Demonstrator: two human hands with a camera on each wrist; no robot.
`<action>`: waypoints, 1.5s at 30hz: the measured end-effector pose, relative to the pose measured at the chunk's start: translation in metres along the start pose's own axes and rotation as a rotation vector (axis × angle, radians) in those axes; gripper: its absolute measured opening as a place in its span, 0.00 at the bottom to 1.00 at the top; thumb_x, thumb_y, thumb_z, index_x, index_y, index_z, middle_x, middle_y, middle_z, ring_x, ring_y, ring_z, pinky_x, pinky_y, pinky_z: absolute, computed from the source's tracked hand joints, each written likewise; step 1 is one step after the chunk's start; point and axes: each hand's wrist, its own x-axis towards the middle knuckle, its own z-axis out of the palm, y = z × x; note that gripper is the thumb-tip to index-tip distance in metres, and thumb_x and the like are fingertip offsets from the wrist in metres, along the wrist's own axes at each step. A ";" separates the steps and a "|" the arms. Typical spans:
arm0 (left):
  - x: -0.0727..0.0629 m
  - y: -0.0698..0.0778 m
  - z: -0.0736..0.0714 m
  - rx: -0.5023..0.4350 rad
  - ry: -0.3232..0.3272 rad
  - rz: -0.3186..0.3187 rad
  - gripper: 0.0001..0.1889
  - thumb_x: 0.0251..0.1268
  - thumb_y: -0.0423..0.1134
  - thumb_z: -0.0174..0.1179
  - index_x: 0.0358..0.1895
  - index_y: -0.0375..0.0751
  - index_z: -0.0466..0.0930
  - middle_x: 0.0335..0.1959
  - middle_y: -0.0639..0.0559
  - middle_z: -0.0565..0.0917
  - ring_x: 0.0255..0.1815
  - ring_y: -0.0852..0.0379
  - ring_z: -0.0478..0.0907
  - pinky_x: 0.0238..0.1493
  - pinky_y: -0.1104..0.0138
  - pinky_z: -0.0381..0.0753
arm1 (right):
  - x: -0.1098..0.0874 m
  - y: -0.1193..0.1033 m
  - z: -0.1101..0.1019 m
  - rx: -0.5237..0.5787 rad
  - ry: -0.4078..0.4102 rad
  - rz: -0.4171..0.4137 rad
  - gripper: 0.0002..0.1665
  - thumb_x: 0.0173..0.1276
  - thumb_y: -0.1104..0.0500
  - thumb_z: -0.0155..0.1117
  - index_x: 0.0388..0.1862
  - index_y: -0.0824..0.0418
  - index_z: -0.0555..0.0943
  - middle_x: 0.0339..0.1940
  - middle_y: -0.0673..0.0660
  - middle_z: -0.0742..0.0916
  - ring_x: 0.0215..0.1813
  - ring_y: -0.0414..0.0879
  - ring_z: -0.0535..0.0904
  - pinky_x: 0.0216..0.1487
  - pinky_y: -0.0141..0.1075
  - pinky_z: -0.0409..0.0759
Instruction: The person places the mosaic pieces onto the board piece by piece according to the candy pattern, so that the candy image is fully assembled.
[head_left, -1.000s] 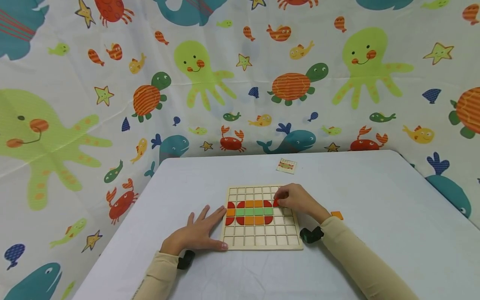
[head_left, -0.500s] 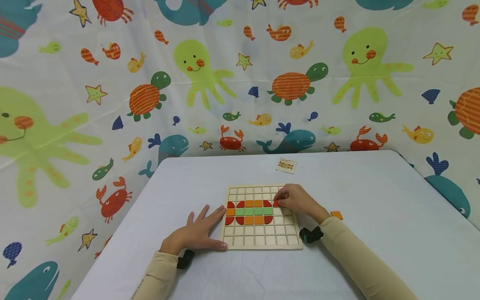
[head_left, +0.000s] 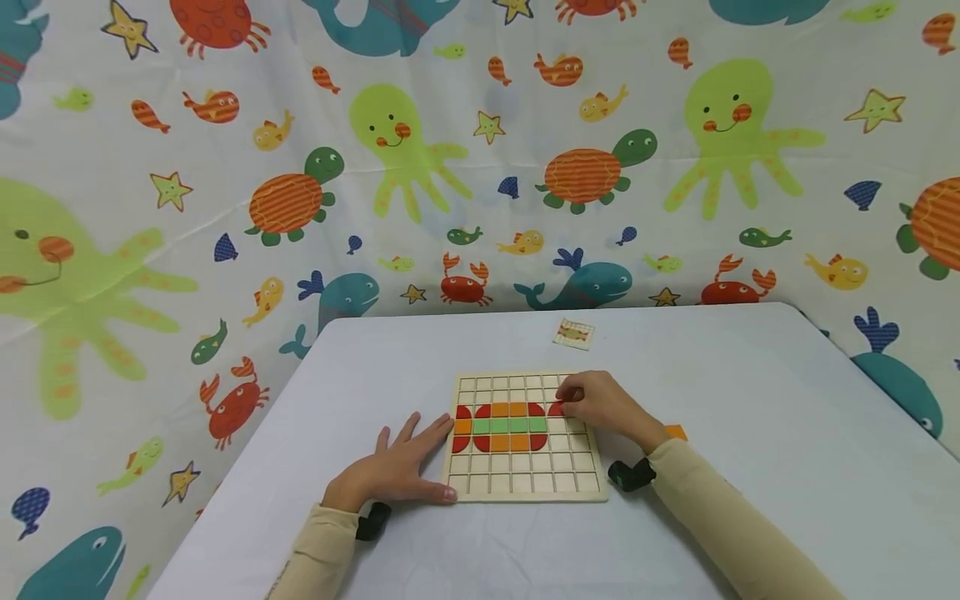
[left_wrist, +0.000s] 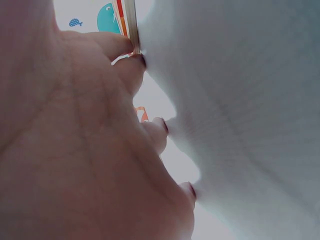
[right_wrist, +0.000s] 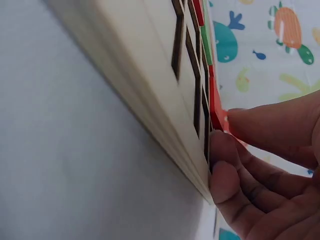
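Observation:
A wooden grid board [head_left: 525, 483] lies on the white table, with red, orange and green tiles set in its cells. My left hand [head_left: 393, 471] is spread flat beside it, fingertips and thumb touching its left edge. In the left wrist view, the palm [left_wrist: 80, 130] fills much of the frame. Over the board's right part, my right hand [head_left: 603, 408] has bent fingers and pinches a red tile [head_left: 556, 409] at its right side. The right wrist view shows the thumb [right_wrist: 270, 122] against that red tile [right_wrist: 215, 107], curled fingers below; the fingers partly hide the contact.
A loose orange tile [head_left: 677, 432] lies right of the board, partly behind the right forearm. A small pattern card [head_left: 574, 334] lies near the table's back edge. A sea-animal curtain [head_left: 480, 192] hangs behind the table.
My right hand has shifted slightly to the right, and more of the red tile shows. The right sleeve covers more of the loose orange tile. The left hand stays in place.

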 end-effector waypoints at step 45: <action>0.002 0.003 -0.001 -0.003 -0.006 -0.010 0.61 0.56 0.65 0.77 0.88 0.50 0.54 0.89 0.49 0.53 0.88 0.34 0.34 0.78 0.30 0.26 | -0.020 0.000 -0.013 0.040 -0.248 -0.172 0.18 0.80 0.61 0.63 0.64 0.61 0.86 0.59 0.54 0.89 0.63 0.56 0.81 0.68 0.59 0.77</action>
